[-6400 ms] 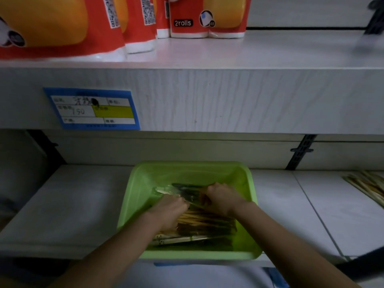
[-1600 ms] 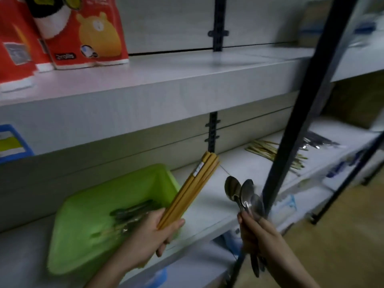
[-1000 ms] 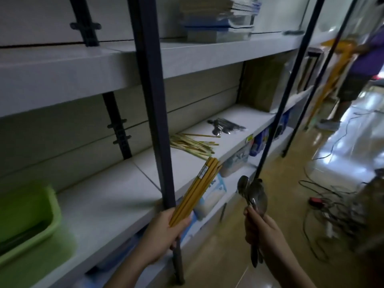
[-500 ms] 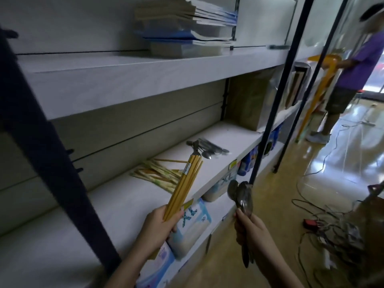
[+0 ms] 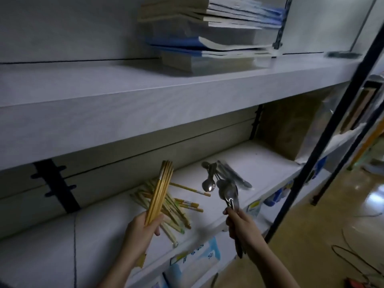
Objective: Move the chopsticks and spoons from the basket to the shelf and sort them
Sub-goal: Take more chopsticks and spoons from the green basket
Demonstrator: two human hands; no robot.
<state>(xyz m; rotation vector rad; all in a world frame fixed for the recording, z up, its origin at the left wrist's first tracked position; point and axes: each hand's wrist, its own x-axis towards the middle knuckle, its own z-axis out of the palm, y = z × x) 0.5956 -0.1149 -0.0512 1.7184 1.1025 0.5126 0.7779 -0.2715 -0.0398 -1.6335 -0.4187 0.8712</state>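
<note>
My left hand (image 5: pixel 143 229) grips a bundle of yellow chopsticks (image 5: pixel 161 188), tips pointing up, just above a loose pile of chopsticks (image 5: pixel 178 206) lying on the white shelf (image 5: pixel 104 229). My right hand (image 5: pixel 243 227) holds a bunch of metal spoons (image 5: pixel 228 194) by their handles, bowls up. Those spoons hang in front of a small heap of spoons (image 5: pixel 220 175) that lies on the same shelf, to the right of the chopstick pile. The green basket is out of view.
The shelf above carries a stack of books and folders (image 5: pixel 209 32). A brown box (image 5: pixel 291 129) stands at the shelf's right end. A black upright post (image 5: pixel 324 129) crosses at right. Packaged goods (image 5: pixel 199 258) sit on the lower shelf; cables lie on the floor.
I have walked right along the shelving, away from the basket. Both hands carry their bundles closer to the chopstick and spoon piles, which now lie directly before them.
</note>
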